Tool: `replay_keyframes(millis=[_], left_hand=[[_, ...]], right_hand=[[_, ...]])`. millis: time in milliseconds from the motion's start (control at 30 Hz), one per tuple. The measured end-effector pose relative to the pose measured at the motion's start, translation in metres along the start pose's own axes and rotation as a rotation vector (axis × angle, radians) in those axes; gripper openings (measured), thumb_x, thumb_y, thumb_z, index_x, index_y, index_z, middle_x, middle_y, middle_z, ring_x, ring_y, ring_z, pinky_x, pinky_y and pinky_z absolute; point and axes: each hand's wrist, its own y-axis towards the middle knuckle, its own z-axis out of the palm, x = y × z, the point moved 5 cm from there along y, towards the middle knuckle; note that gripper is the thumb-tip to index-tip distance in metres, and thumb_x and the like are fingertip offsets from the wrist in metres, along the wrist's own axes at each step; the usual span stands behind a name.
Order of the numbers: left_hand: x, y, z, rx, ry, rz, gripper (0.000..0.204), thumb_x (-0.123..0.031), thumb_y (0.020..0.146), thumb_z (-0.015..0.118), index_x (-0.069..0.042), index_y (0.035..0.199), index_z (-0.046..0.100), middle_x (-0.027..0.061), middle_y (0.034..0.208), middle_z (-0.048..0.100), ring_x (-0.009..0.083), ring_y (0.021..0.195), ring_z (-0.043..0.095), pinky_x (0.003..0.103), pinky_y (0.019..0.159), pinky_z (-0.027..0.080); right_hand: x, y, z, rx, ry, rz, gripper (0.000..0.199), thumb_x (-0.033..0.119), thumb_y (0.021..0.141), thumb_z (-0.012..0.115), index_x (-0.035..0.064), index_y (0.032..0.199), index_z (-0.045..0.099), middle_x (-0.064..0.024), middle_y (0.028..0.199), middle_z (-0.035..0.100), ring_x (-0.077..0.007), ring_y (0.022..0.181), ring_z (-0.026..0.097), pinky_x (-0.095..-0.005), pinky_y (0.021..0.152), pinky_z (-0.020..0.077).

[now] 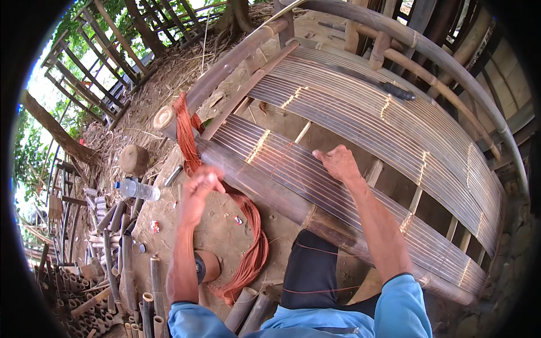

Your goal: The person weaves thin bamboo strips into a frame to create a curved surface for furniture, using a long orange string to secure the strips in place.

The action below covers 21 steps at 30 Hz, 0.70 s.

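My left hand (202, 190), somewhat blurred, is curled closed beside a hank of red-brown cord (256, 231). The hank hangs over the end of a bamboo rail and trails down to the ground. Whatever the left fingers hold is too small to make out. Over the slatted bamboo bench (327, 194), my right hand (340, 162) is closed with its thumb toward the left; its contents are hidden too. Between the hands, a thin red strand (282, 159) crosses the near band of slats. More thin cord (318, 291) lies across my dark-clad leg.
A knife with a black handle (399, 91) rests on the far slats. To the left are a clear water bottle (140, 190) on its side, a short wood stump (134, 159) and a pile of cut bamboo (93, 304). A curved bamboo rail (417, 39) borders the bench's far side.
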Motion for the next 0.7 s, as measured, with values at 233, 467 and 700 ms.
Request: replay_keyframes(millis=[233,467,700], left_hand=[[-0.086,0.006,0.027,0.064,0.311,0.486,0.030,-0.024,0.107,0.057,-0.007,0.083,0.064,0.0016,0.078,0.060,0.0174,0.071,0.057,0.032,0.075,0.047],[0.041,0.018,-0.008,-0.239,-0.993,-0.232,0.047,-0.032,0.112,0.049,-0.017,0.068,0.040,-0.0028,0.059,0.038,0.0173,0.057,0.043,0.037,0.073,0.045],[0.067,0.004,-0.020,-0.185,-0.795,-0.224,0.044,-0.035,0.110,0.051,-0.011,0.074,0.058,0.0127,0.079,0.070,0.0288,0.100,0.072,0.047,0.099,0.050]], right_hand=[[0.016,-0.013,-0.008,0.013,0.060,-0.032,0.057,0.057,0.090,0.070,0.0009,0.088,0.080,-0.0256,0.094,0.075,-0.0426,0.093,0.073,-0.0469,0.086,0.0579],[0.025,-0.016,-0.004,-0.035,0.080,-0.116,0.036,0.044,0.092,0.074,0.0084,0.096,0.081,-0.0195,0.102,0.076,-0.0372,0.097,0.073,-0.0443,0.087,0.0577],[0.069,-0.005,0.015,-0.230,0.265,-0.694,0.015,0.018,0.089,0.076,0.0096,0.102,0.078,-0.0054,0.091,0.074,-0.0308,0.086,0.066,-0.0418,0.082,0.0568]])
